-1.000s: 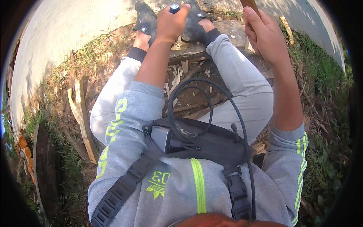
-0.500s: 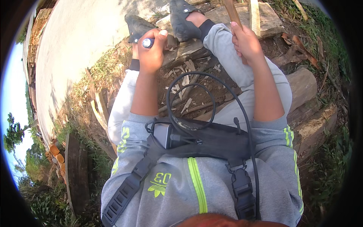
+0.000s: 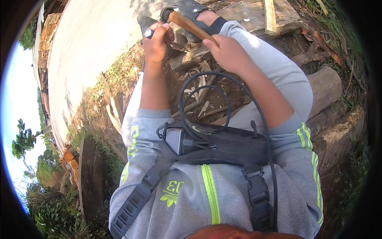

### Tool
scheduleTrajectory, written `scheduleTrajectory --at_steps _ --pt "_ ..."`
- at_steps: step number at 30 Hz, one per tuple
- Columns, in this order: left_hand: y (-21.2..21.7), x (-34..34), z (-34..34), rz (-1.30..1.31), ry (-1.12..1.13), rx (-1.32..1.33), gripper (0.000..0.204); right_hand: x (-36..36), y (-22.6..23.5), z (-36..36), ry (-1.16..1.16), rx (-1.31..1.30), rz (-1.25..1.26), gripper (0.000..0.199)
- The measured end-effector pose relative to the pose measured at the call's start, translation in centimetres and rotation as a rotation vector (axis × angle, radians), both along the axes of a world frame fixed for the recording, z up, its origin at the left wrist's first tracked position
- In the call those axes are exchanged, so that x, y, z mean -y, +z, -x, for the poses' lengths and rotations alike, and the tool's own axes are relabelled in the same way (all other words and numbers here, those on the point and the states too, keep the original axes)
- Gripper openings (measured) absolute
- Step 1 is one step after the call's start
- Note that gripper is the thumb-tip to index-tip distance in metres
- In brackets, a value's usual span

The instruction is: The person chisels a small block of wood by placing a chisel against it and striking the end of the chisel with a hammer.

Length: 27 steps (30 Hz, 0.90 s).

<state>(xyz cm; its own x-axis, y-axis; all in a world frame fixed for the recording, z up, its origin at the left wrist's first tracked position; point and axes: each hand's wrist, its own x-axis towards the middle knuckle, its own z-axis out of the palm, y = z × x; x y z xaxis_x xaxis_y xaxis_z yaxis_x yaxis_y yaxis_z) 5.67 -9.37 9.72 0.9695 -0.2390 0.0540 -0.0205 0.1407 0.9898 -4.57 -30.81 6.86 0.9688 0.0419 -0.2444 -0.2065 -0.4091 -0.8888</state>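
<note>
Head view, looking down your own body: you sit outdoors among wood offcuts, both forearms stretched toward your feet at the far edge of the scene. Your left hand point(image 3: 156, 42) is clenched tight around a small tool with a blue-and-silver tip point(image 3: 149, 33), the tip poking out above your knuckles. Your right hand point(image 3: 226, 51) is closed on the near end of a brown wooden stick point(image 3: 190, 25), which slants up and to the left so that its far end lies just beside your left fist. The two hands are close but not touching, the stick spanning the space between them.

Beyond the hands, your dark sandalled feet point(image 3: 187, 8) rest on a pile of rough timber pieces point(image 3: 199, 53), and pale wood shavings point(image 3: 201, 89) litter the dirt between your knees. A grey log point(image 3: 324, 87) lies to the right of your right leg, with a flat plank point(image 3: 270, 16) farther off on the same side. To the left, a pale concrete slab point(image 3: 91, 44) runs along a strip of grass.

Nearer, you wear grey trousers and a grey sweatshirt with lime-green stripes point(image 3: 209, 195). A black chest harness point(image 3: 223, 145) with buckled straps crosses your front, and a black cable point(image 3: 207, 103) loops up from it over your lap.
</note>
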Motion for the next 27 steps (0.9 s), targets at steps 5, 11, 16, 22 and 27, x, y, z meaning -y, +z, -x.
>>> scheduleTrajectory --at_steps 5,11,16,22,27 --pt "0.3 0.5 -1.8 0.035 0.005 -0.078 0.026 2.2 3.5 1.3 -0.115 0.198 0.171 0.047" --pt "0.5 1.4 -1.5 -0.026 0.045 -0.007 0.027 2.5 12.7 2.8 -0.053 0.49 0.302 0.041" --pt "-0.5 2.0 -1.5 -0.125 0.129 0.025 0.032 2.1 12.9 2.8 0.087 0.466 0.518 0.04" --pt "-0.7 1.7 -1.5 -0.177 0.121 0.026 0.036 2.7 15.2 3.0 -0.018 0.471 0.34 0.045" --pt "-1.1 1.1 -1.2 -0.248 0.164 0.043 0.033 2.8 15.1 2.4 0.079 0.443 0.578 0.045"
